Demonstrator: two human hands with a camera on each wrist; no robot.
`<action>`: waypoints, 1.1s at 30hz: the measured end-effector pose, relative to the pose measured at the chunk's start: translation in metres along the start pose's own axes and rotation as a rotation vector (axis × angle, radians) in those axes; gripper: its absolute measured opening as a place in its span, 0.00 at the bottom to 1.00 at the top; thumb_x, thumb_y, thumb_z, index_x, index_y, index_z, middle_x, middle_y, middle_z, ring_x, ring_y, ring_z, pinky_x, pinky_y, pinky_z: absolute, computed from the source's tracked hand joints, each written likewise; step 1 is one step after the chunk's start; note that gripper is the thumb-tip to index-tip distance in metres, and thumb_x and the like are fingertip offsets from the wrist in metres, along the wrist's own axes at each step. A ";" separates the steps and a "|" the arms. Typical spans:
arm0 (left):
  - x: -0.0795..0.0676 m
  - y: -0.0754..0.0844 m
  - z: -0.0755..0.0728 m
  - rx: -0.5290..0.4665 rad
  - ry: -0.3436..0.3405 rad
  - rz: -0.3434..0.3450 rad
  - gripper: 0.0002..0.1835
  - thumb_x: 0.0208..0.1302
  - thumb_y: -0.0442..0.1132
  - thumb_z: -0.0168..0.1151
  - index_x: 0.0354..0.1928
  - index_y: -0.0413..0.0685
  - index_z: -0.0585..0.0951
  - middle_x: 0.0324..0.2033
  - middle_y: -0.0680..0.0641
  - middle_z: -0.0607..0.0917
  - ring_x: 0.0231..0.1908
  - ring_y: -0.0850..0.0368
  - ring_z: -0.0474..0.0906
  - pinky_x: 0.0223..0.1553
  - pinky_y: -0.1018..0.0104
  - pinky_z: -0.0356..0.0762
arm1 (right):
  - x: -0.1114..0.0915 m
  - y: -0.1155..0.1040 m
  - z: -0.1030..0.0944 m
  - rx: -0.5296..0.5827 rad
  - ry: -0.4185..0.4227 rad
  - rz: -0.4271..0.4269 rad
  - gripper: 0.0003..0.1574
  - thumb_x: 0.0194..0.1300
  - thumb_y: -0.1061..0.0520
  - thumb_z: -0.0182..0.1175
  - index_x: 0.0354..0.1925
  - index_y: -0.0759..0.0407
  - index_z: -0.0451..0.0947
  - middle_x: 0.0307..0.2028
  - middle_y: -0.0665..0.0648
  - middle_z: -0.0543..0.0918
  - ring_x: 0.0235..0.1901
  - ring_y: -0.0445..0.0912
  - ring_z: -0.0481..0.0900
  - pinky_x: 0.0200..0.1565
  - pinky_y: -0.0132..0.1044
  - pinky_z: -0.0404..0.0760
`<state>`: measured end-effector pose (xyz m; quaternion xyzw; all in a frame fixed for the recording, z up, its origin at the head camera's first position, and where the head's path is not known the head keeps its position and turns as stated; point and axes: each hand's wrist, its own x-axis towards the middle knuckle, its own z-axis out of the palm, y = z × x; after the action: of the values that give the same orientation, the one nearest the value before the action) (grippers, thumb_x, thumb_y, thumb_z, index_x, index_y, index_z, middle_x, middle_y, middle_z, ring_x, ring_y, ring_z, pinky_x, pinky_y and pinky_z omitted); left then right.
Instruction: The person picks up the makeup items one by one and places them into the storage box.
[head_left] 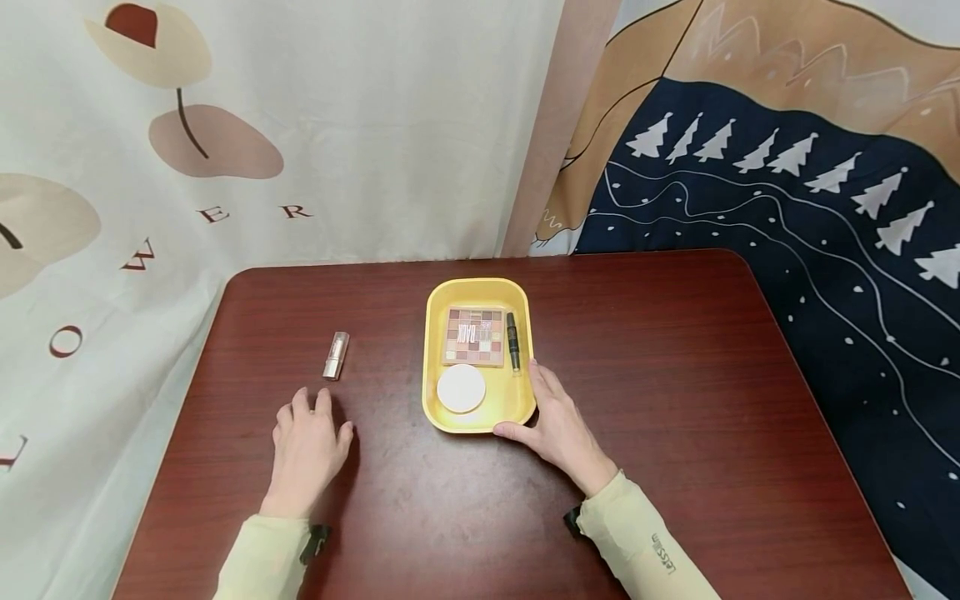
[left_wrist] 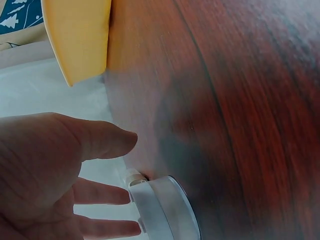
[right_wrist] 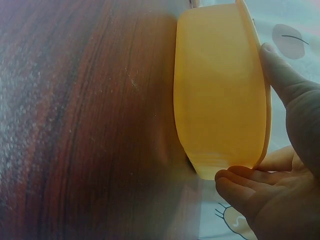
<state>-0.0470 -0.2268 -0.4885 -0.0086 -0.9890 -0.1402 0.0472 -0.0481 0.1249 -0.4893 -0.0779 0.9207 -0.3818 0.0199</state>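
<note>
A yellow tray (head_left: 498, 410) rests on the table, and my right hand (head_left: 562, 429) holds its near right corner, thumb at the near rim and fingers along the right wall. Inside the tray are an eyeshadow palette (head_left: 475, 337), a round white compact (head_left: 461, 388) and a slim black cosmetic tube (head_left: 513, 340). A lipstick (head_left: 337, 356) with a clear cap lies left of the tray. Just short of it, my left hand (head_left: 307, 454) hovers with fingers spread and holds nothing. Its fingertips appear close to the lipstick (left_wrist: 167, 210) in the left wrist view.
The dark red-brown wooden table (head_left: 660, 358) reaches back to a pale printed curtain (head_left: 375, 125). A navy cloth with white trees (head_left: 750, 225) hangs at the right. Both forearms come in from the near edge.
</note>
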 end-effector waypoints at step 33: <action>-0.005 -0.007 -0.002 -0.032 -0.077 -0.061 0.20 0.61 0.30 0.61 0.53 0.24 0.74 0.48 0.20 0.72 0.45 0.19 0.69 0.35 0.30 0.75 | 0.000 0.000 0.000 -0.004 0.004 -0.006 0.74 0.51 0.37 0.80 0.79 0.69 0.53 0.74 0.67 0.65 0.71 0.60 0.70 0.66 0.54 0.75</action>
<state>-0.0420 -0.2341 -0.4891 0.0153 -0.9874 -0.1571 0.0047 -0.0476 0.1247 -0.4892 -0.0797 0.9214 -0.3800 0.0167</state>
